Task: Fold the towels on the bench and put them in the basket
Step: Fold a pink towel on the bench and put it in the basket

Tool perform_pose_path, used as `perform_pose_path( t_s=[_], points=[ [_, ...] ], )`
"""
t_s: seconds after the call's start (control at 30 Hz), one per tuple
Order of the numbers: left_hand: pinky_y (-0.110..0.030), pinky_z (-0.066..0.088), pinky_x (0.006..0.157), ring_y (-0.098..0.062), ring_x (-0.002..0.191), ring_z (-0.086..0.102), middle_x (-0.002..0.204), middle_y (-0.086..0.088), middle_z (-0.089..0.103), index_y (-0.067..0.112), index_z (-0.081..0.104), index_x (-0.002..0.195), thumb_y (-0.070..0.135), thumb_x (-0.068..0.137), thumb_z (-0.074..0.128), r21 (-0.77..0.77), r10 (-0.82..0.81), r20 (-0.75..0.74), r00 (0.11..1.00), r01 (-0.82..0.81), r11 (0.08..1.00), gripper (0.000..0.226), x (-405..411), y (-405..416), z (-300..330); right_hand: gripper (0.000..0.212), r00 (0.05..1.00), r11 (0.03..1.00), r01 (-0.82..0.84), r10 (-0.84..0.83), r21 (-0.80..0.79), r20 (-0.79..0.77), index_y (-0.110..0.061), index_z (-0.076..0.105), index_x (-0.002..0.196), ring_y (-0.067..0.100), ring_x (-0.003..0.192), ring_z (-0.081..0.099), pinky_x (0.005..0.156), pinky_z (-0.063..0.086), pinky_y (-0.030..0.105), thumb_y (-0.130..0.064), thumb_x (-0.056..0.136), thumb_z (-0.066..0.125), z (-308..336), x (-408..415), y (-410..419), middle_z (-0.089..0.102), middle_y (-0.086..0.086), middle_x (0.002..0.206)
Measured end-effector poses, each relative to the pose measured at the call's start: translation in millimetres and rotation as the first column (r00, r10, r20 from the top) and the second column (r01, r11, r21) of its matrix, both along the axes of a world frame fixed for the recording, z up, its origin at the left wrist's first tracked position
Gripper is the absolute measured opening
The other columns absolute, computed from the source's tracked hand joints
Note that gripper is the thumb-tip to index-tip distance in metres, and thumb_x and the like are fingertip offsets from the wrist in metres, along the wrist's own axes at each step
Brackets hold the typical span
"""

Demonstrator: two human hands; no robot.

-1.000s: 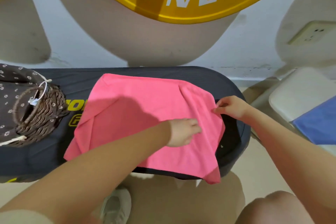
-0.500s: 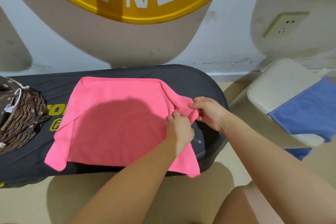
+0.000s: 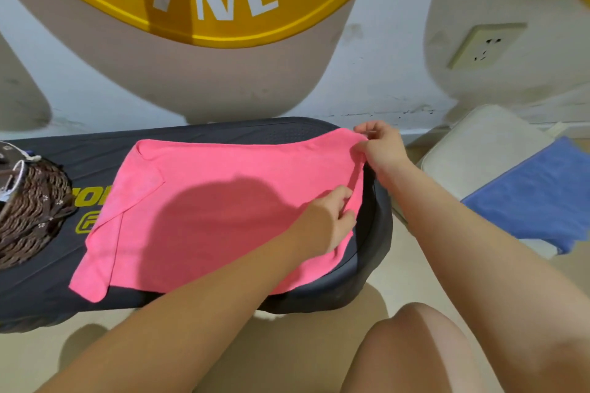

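Bright pink cloth towel (image 3: pixel 204 201): spread flat on the dark padded surface (image 3: pixel 242 134), left corners folded over. Right edge is pinched by the left hand (image 3: pixel 329 220); far right corner is pinched by the right hand (image 3: pixel 381 147). Brown woven wicker basket (image 3: pixel 28 210): stood at the surface's left end.

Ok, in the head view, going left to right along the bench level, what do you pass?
Wicker basket → pink towel spread on the dark bench → left hand gripping its right edge → right hand pinching the far right corner → white cushion → blue towel.
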State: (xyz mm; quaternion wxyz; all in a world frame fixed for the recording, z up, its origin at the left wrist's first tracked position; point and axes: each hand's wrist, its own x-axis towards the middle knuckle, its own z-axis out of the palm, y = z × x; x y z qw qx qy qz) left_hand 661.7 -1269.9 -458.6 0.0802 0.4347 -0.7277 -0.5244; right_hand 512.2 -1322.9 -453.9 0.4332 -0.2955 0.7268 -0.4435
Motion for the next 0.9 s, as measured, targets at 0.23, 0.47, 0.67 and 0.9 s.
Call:
perform_pose_path(
  t_s=[0.23,0.47,0.67,0.9],
  points=[
    [-0.028,0.040,0.096,-0.018,0.104,0.048,0.125,-0.006,0.047,0.019,0.025,0.144,0.003,0.084,0.052,0.132,-0.081,0.085,0.993,0.069,0.989,0.068,-35.7,18.9,-10.8,0.056,0.948,0.984,-0.092,0.134,0.153,-0.288,-0.013,0.032,0.140,0.025,0.117,0.048,0.093,0.040,0.028,-0.003,0.089,0.051,-6.0,-23.9,12.1,0.024,0.012,0.145],
    [-0.020,0.006,0.113,-0.020,0.143,0.015,0.156,-0.007,0.014,0.012,0.019,0.147,0.007,0.089,0.046,-0.241,-0.226,0.353,0.908,0.321,0.916,0.064,15.3,18.4,-25.4,0.050,0.975,0.922,0.080,0.006,0.378,-0.222,0.002,0.039,0.131,0.033,0.114,0.049,0.093,0.041,0.038,-0.022,0.090,0.053,-40.6,-3.0,98.2,0.044,0.019,0.133],
    [-0.027,0.002,0.116,-0.027,0.145,0.003,0.157,-0.014,0.000,0.010,0.016,0.148,0.023,0.092,0.047,-0.268,-0.270,0.546,0.793,0.470,0.841,0.066,40.0,17.7,-38.3,0.031,0.995,0.926,0.088,-0.097,0.367,0.007,-0.006,0.048,0.095,0.023,0.082,0.054,0.073,0.048,0.036,-0.021,0.079,0.071,-50.9,22.1,150.5,0.055,0.007,0.090],
    [-0.043,0.016,0.115,-0.043,0.140,0.018,0.152,-0.023,0.018,0.005,0.034,0.141,0.038,0.078,0.032,-0.286,-0.250,0.524,0.814,0.444,0.849,0.072,37.5,24.0,-34.8,0.013,0.991,0.998,0.002,-0.011,0.070,0.131,-0.001,0.061,0.075,0.012,0.060,0.055,0.058,0.046,0.018,-0.006,0.087,0.061,-32.3,15.6,164.5,0.056,0.008,0.068]
  ],
)
